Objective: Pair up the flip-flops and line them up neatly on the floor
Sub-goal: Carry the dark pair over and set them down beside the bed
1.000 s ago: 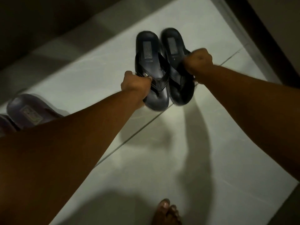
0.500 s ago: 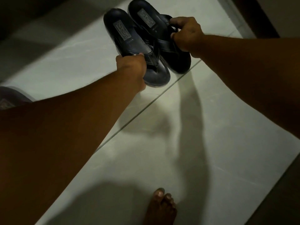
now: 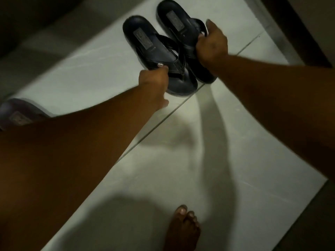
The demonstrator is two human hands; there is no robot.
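**Black pair held by the straps, set side by side**

Each hand grips one black flip-flop by its strap. The left hand (image 3: 154,79) is closed around the outer strap of the left flip-flop (image 3: 155,51), fingers curled under it near a small metal stud. The right hand (image 3: 212,44) is closed on the strap of the right flip-flop (image 3: 181,26), its knuckles hiding most of that strap. Holding the straps rather than the soles leaves the undersides free, so each sole can be set flat and nudged without a change of grip.

The two lie close together, heels away from the person and toes toward them, edges touching or nearly so about midway along. They sit low over the pale floor (image 3: 235,160), next to a tile joint; whether the soles already rest on it I cannot tell. The joint looks like a handy line to square them against.

At the left edge, partly behind the left forearm, another flip-flop (image 3: 20,115), greyish, lies on the floor, well apart from the black pair. A bare foot (image 3: 183,229) stands near the bottom. Judging by this, one pair is nearly placed and at least that one is left to sort.
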